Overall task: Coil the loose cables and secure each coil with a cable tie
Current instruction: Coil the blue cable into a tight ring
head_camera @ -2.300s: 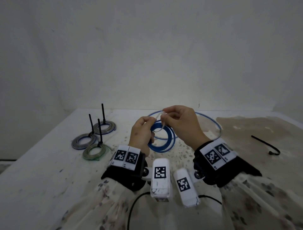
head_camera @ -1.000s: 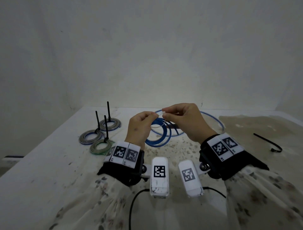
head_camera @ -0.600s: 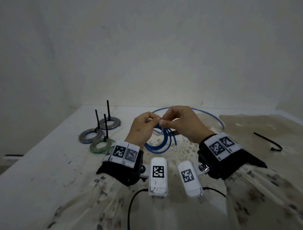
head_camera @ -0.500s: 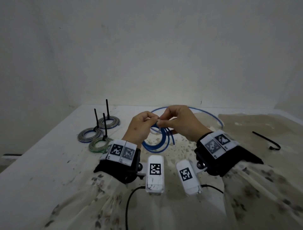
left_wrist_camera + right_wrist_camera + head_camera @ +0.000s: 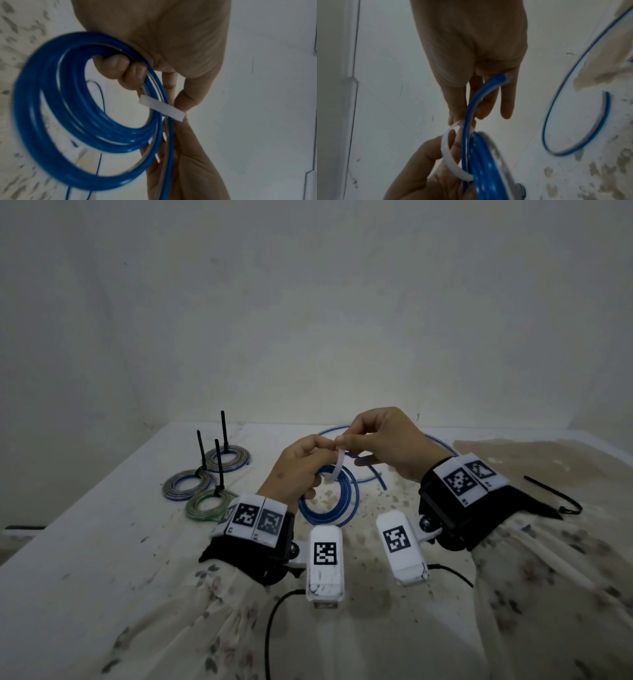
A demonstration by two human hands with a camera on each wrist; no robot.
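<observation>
- The left hand [image 5: 297, 470] has its grip curled round the blue cable coil [image 5: 330, 501], held up above the surface [image 5: 102, 559].
- The right hand [image 5: 390, 446] pinches the white cable tie [image 5: 337, 465] looped round the coil.
- Three tied coils [image 5: 202, 491] lie well to the left.

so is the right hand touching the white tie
Touching. The head view shows the right hand pinching the top end of the white tie above the blue coil.

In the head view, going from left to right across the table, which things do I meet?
Three tied cable coils → left hand → white cable tie → right hand → black cable tie. The blue cable lies under both hands, so I leave it out.
</observation>
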